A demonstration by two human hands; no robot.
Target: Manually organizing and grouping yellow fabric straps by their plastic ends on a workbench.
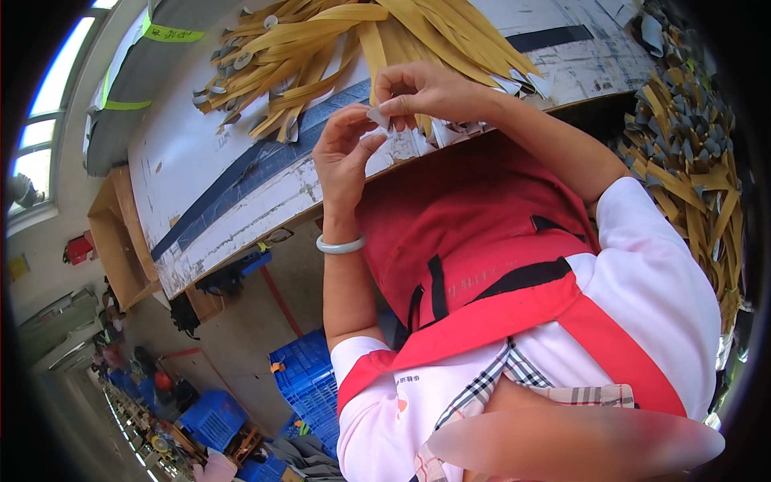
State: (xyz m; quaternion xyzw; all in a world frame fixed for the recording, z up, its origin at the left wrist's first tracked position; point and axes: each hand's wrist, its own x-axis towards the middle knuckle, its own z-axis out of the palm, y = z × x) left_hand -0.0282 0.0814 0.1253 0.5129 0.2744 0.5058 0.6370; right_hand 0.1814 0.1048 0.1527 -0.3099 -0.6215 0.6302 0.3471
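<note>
Above the near edge of the worktable, my left hand [345, 153] and my right hand [426, 90] meet. Between their fingertips is a small pale grey-white tab [377, 119], which both hands pinch. Just beyond them lies a big heap of flat mustard-yellow strips [321, 48], many with grey or white tips. One yellow strip runs down from the heap to behind my fingers; whether it joins the tab is hidden. A pale bangle [340, 245] circles my left wrist.
A long dark blue band [217, 201] lies along the worn white table [173, 181]. More grey-tipped yellow strips [683, 153] hang in a thick bundle at the right. At the left stands an open cardboard box [120, 241]. Blue crates [309, 381] sit on the floor below.
</note>
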